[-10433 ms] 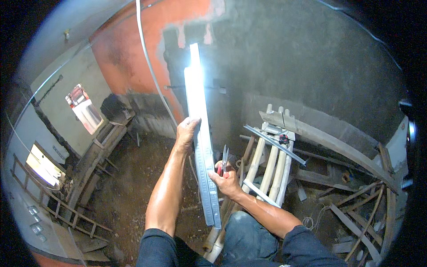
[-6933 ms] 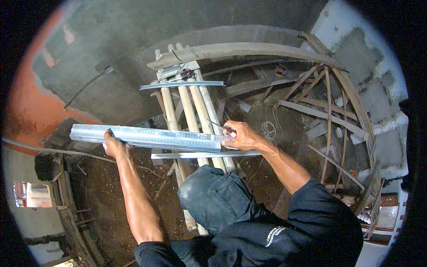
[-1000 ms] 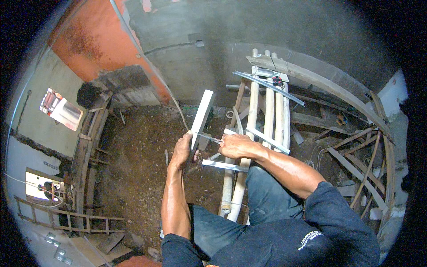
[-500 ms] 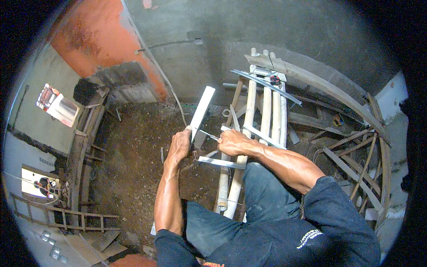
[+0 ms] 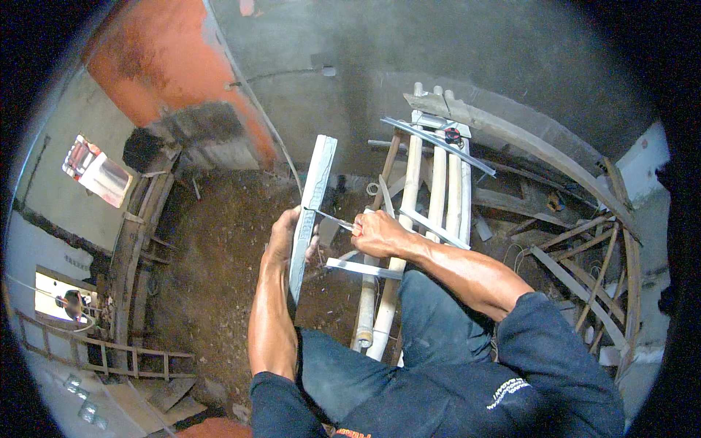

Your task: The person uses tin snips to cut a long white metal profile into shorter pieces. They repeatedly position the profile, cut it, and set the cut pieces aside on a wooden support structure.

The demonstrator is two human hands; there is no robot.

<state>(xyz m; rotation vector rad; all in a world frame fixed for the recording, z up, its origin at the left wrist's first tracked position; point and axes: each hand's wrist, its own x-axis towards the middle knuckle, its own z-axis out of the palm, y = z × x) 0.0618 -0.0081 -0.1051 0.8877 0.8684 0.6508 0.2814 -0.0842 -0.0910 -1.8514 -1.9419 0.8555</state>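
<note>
My left hand (image 5: 281, 237) is closed around a long pale grey strip (image 5: 315, 179) with a ridged face, which stands steeply tilted in front of me. The thumb side lies along its left edge and fingertips show past its right edge. In my right hand (image 5: 381, 233), closed in a fist, is a slim tool with a thin metal shaft (image 5: 332, 217); its exact kind is unclear. The tip of the shaft meets the strip near my left hand. A short metal strip (image 5: 363, 268) lies across bamboo poles (image 5: 409, 175) beneath my right hand.
Another short strip (image 5: 436, 228) and a long metal profile (image 5: 438, 145) rest on the bamboo poles, near a red-and-black round object (image 5: 452, 136). Timber pieces (image 5: 584, 285) are heaped on the right. A wooden ladder (image 5: 109, 358) lies at left on the dirt floor (image 5: 212, 255).
The strip has turned in my left hand, from its smooth white face to its ridged one, and its upper end has shifted left. My right hand has moved slightly left with the tool.
</note>
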